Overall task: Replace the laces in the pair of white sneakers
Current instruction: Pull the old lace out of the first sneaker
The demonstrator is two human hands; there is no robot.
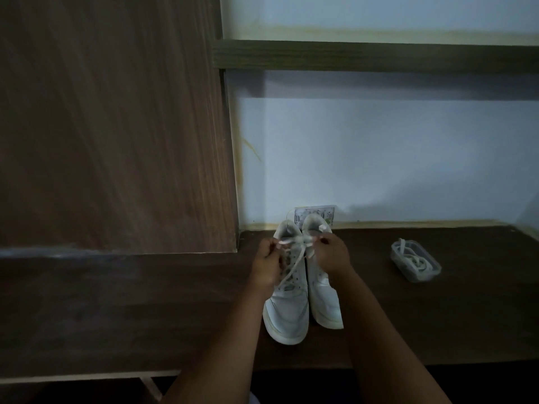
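Both the left hand [267, 258] and the right hand [331, 252] are pinching ends of the lace [294, 258] on the left sneaker [288, 310], probably undoing it (dim view). The sneakers are sitting on the desk [437, 316]; next, pulling it free of the eyelets, with spare laces waiting in the box [415, 260].

Dark wood bench [175, 301]: white sneakers [303, 301] side by side; clear container [415, 263] with laces well apart, right.
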